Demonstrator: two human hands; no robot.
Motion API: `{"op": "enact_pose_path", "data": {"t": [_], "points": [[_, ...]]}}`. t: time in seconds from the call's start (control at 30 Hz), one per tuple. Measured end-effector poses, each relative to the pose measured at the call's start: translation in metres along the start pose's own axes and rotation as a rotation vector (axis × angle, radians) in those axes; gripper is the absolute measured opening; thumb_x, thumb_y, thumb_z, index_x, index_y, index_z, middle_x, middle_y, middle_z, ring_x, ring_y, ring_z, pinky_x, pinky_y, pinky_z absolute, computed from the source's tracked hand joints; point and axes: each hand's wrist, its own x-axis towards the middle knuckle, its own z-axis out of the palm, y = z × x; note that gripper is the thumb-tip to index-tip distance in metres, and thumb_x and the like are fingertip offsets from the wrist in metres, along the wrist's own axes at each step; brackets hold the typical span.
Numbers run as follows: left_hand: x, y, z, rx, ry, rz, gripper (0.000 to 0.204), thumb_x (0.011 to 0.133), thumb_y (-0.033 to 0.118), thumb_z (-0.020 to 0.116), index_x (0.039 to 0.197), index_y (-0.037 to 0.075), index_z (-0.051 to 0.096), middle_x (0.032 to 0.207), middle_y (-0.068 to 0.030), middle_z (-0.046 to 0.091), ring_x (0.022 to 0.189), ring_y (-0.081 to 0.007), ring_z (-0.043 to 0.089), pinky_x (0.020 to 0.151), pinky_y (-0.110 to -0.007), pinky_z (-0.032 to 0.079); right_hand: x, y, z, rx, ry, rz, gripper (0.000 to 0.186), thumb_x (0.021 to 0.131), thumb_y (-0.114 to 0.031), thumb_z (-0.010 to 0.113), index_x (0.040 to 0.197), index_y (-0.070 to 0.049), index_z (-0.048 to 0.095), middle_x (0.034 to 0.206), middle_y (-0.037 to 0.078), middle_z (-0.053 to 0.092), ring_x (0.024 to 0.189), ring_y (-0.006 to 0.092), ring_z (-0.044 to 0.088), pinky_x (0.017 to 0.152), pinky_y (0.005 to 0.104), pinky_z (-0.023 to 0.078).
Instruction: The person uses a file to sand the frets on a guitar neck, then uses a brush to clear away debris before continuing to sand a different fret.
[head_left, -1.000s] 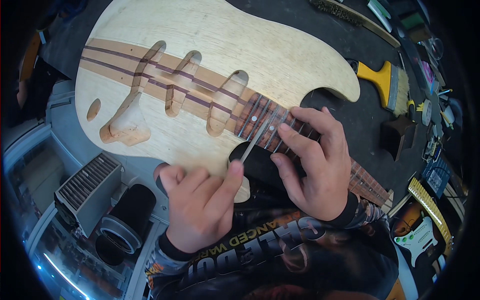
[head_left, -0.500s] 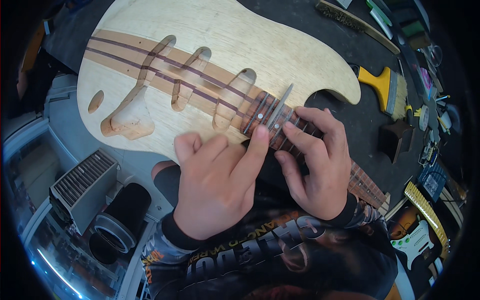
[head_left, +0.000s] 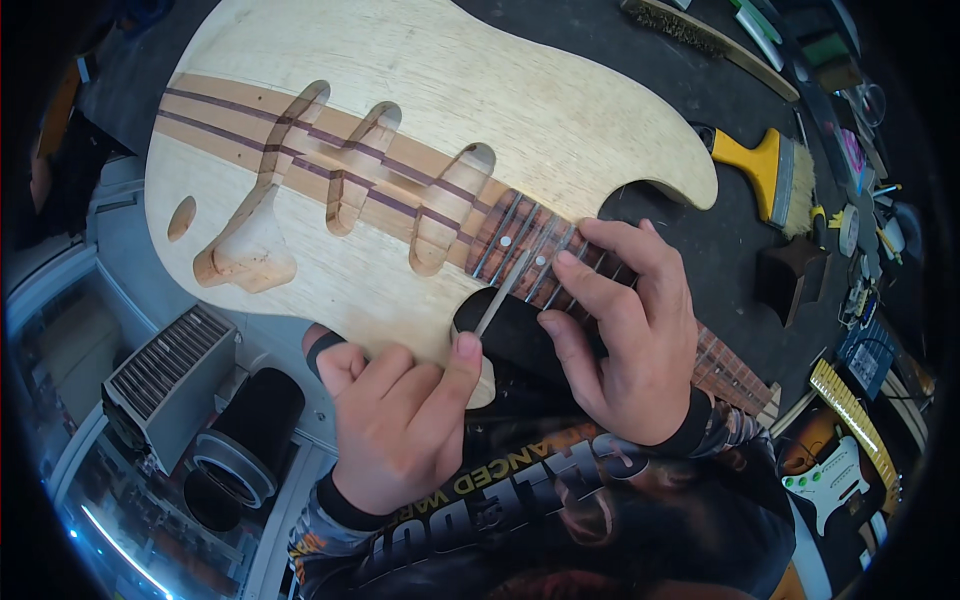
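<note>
A pale wooden guitar body [head_left: 420, 60] lies tilted across the bench, with a darker striped centre section and several routed cavities. Its fretboard [head_left: 506, 222], reddish brown with metal frets and white dot inlays, runs down to the right. My left hand [head_left: 400, 430] is closed on one end of a thin metal file [head_left: 500, 297], below the fretboard's near edge. The file's far end rests over the frets near a dot. My right hand [head_left: 635, 350] straddles the neck, thumb at the near edge and fingertips on the fretboard and its far edge.
A yellow-handled paintbrush [head_left: 755, 170] and a wooden-backed brush [head_left: 705, 42] lie beyond the body. A dark block [head_left: 790, 272] and small tools crowd the right side. A guitar with a white pickguard [head_left: 830, 480] stands lower right. A grey slatted box [head_left: 170, 375] sits lower left.
My left hand has drawn the file down and left, off most of the fretboard. The guitar body has shifted slightly left. My right hand stays nearly in place.
</note>
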Motion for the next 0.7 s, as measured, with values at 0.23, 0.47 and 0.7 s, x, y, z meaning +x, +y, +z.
{"op": "enact_pose_path", "data": {"t": [0.23, 0.47, 0.7], "points": [[0.033, -0.008, 0.011, 0.016, 0.059, 0.090, 0.064, 0.083, 0.005, 0.077, 0.147, -0.001, 0.076, 0.081, 0.0021, 0.057, 0.075, -0.0209, 0.054, 0.083, -0.047, 0.033, -0.002, 0.004, 0.000, -0.014, 0.007, 0.018, 0.058, 0.083, -0.014, 0.096, 0.137, -0.010, 0.075, 0.144, 0.018, 0.070, 0.127, 0.0395, 0.071, 0.115, 0.0671, 0.057], [0.050, -0.008, 0.012, 0.017, 0.081, 0.064, 0.060, 0.082, 0.005, 0.078, 0.142, -0.001, 0.078, 0.081, 0.0018, 0.059, 0.076, -0.0204, 0.055, 0.083, -0.047, 0.033, 0.001, 0.002, 0.001, -0.004, -0.003, 0.005, 0.057, 0.084, -0.014, 0.096, 0.137, -0.011, 0.075, 0.144, 0.018, 0.069, 0.128, 0.0403, 0.070, 0.116, 0.0672, 0.057], [0.008, -0.006, 0.004, -0.005, 0.009, 0.024, 0.062, 0.084, 0.007, 0.077, 0.145, -0.001, 0.076, 0.082, 0.0018, 0.058, 0.074, -0.0213, 0.054, 0.084, -0.047, 0.032, -0.001, -0.001, 0.000, -0.002, -0.010, 0.006, 0.057, 0.084, -0.014, 0.096, 0.137, -0.010, 0.074, 0.145, 0.018, 0.069, 0.129, 0.0408, 0.070, 0.115, 0.0675, 0.057]]}}
